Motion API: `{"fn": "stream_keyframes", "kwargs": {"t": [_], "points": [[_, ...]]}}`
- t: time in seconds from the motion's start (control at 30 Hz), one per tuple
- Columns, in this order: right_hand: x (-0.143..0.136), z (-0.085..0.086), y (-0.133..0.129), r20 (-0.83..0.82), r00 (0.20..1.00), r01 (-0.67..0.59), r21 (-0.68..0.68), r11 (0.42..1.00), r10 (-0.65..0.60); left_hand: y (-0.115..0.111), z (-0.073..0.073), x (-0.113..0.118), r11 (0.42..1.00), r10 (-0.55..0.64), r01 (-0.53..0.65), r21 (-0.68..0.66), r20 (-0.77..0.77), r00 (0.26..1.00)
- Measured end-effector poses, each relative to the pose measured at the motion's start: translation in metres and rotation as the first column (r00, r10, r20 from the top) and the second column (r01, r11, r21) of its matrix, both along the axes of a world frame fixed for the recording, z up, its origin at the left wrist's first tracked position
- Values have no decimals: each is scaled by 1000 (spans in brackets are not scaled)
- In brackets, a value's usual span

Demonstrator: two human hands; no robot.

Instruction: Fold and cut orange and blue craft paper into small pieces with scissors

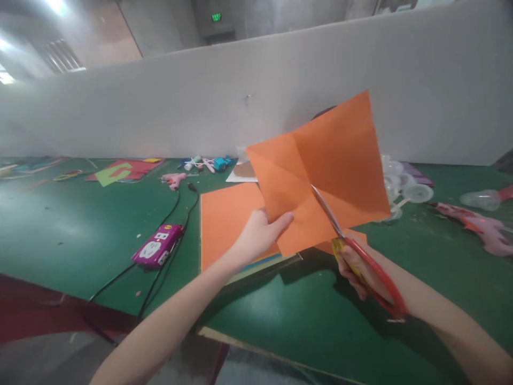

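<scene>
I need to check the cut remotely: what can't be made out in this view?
Head view only:
- Red-handled scissors: blade tips hidden behind the creased orange paper sheet.
- Right hand: fingers covered by the handles.
- Clear plastic cups: partly behind the sheet.
- Left hand: fingertips hidden behind the sheet.

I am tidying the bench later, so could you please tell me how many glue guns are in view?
2. One pink glue gun lies at the back of the green table, left of the orange paper. Another glue gun lies at the right edge. More may be hidden behind the paper.
</scene>
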State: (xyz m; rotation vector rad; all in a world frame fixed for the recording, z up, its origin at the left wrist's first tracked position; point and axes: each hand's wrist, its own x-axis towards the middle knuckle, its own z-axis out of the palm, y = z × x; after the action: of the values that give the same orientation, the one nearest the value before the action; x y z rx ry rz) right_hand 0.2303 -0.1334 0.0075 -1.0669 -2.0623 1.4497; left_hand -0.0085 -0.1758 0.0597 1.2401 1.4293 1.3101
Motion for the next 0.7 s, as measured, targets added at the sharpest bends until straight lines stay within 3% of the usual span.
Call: {"fn": "stream_keyframes", "kwargs": {"t": [0.1,0.37,0.53,0.7], "points": [[-2,0,-2,2,999,44,-93,995,-44,0,-1,-1,1000,-1,1,6,5,1000],[5,16,-5,53,997,-57,-20,998,58,-1,-2,0,1000,-1,1,-3,-9,1000],[11,12,0,57,990,-128,54,990,125,-3,-1,3,1000,-6,7,10,-63,998],[7,6,2,42,996,-81,30,996,80,-3,-1,2,1000,-23,23,-8,-64,998]]}}
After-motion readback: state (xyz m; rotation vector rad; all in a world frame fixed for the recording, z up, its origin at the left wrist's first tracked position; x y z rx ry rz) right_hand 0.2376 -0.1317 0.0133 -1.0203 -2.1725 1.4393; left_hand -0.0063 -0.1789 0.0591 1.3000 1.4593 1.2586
